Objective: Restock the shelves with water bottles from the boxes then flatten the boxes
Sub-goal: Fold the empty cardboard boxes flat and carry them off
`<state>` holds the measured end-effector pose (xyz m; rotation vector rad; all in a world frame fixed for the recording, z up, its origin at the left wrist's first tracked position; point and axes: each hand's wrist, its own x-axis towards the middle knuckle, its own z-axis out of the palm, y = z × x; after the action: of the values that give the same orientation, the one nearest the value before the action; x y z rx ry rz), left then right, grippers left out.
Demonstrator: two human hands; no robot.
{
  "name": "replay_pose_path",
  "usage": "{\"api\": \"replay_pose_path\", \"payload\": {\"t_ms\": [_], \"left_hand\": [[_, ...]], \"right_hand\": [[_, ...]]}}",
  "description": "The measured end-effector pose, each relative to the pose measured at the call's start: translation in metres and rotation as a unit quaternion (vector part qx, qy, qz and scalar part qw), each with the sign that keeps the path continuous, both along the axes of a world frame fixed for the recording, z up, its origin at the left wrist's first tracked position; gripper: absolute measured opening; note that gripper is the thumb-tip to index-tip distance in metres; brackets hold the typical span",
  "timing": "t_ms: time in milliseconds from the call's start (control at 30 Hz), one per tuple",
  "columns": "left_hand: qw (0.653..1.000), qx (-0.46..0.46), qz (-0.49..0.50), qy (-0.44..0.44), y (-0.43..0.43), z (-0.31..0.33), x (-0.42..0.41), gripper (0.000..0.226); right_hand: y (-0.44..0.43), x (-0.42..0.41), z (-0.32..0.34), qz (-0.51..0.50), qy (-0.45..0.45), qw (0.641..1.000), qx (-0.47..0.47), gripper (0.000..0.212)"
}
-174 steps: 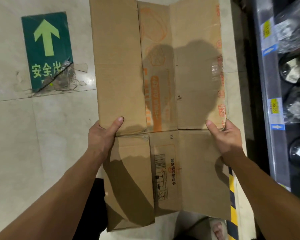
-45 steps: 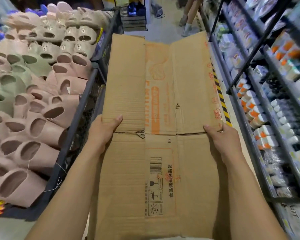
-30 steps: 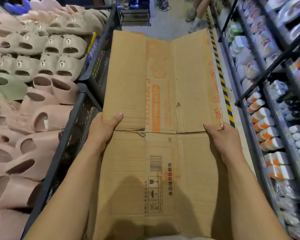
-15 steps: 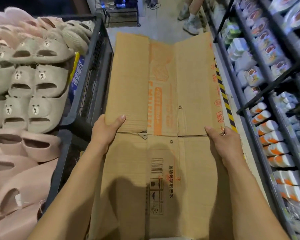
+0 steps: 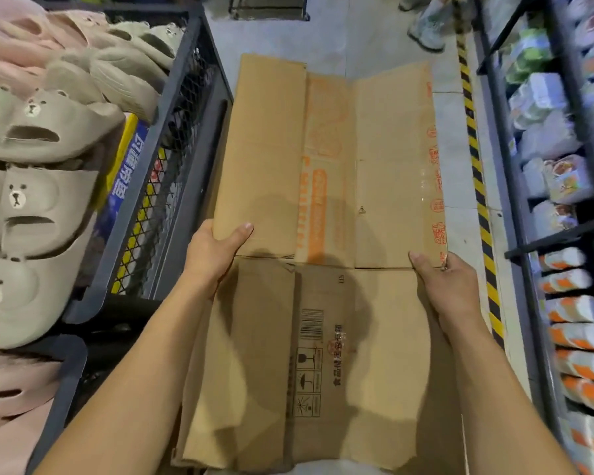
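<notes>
Dim, warm indoor light from overhead — soft shadows fall across the flattened box [image 5: 384, 173]. Wide-angle bend at edges; shelves [image 5: 563, 234] on right w/ motion blur, centre fairly sharp.

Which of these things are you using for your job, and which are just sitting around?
For the job: flattened cardboard box, gripped at its side edges by the left hand and the right hand.

Just around: bear slippers, wire bin, shelf packets on the right, striped floor tape.
</notes>
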<state>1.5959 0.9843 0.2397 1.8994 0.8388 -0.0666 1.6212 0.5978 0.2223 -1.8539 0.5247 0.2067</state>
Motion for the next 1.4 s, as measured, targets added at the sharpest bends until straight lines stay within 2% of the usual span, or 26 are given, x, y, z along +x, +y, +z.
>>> {"api": "replay_pose_path", "payload": {"t_ms": [267,433,700,800,867,933,1067,1267,1400], "left_hand": [[1.000,-0.002,0.002,0.024,0.039,-0.059,0.076,0.060],[0.999,-0.014,-0.017,0.035,0.072,-0.118,0.122,0.052],[0.998,-0.025,-0.020,0.050,0.106,-0.263,0.178,0.061],[0.994,-0.070,0.001,0.080,0.109,-0.331,0.190,0.087],[0.993,-0.076,0.020,0.084,0.112,-0.383,0.195,0.094],[0.996,-0.040,0.004,0.082,0.117,-0.423,0.199,0.084],[0.995,-0.011,-0.023,0.100,0.122,-0.505,0.207,0.047],[0.993,-0.019,-0.005,0.118,0.122,-0.601,0.203,0.064],[0.992,-0.006,0.014,0.127,0.124,-0.658,0.204,0.062]], "right_hand": [[0.044,0.075,-0.059,0.001,0.022,1.000,-0.014,0.007],[0.081,0.109,-0.111,-0.014,0.039,0.999,-0.035,0.010],[0.121,0.152,-0.234,-0.041,0.054,0.995,-0.069,0.018],[0.130,0.157,-0.299,-0.041,0.068,0.995,-0.056,0.024],[0.135,0.161,-0.348,-0.033,0.072,0.996,-0.047,0.030],[0.138,0.166,-0.389,-0.032,0.072,0.996,-0.040,0.032],[0.144,0.173,-0.475,-0.048,0.098,0.993,-0.043,0.034],[0.146,0.176,-0.573,-0.023,0.104,0.992,-0.068,0.041],[0.151,0.181,-0.626,-0.012,0.092,0.993,-0.068,0.037]]}}
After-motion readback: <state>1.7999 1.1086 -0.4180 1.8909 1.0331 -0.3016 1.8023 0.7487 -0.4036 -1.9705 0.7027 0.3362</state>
